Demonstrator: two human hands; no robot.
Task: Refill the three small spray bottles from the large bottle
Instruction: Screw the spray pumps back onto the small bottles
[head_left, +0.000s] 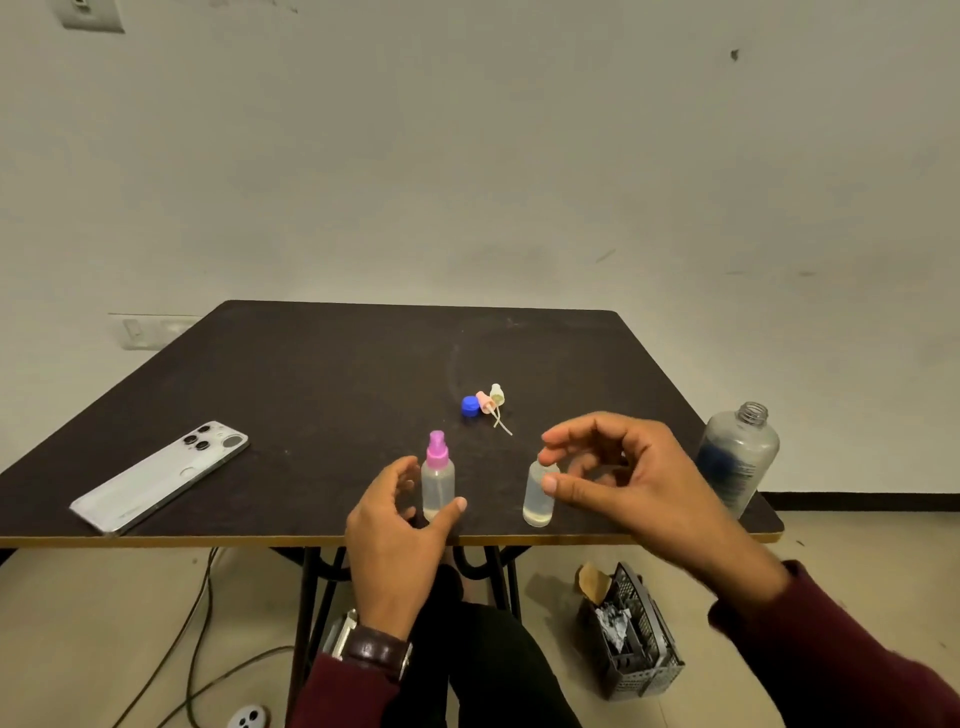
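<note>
Two small spray bottles show near the table's (322, 364) front edge: the capped bottle (438, 483) with its pink sprayer on, and the uncapped bottle (538, 496), likely open for pouring or awaiting its top; a third I cannot see. The left hand (397, 540) curls loosely beside the capped one, fingers apart and apparently not gripping, while the right hand (618, 478) hovers with spread, bent fingers at the open neck, holding nothing visible. Behind lie two loose sprayer tops (491, 400) and one blue cap (470, 406), set aside, and the one large bottle (737, 457) stands uncapped at the right edge.

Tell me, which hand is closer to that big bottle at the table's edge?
Right. The right hand hovers by an uncapped small bottle, just left of the large bottle. The left hand sits farther left, beside the pink-topped bottle.
</note>
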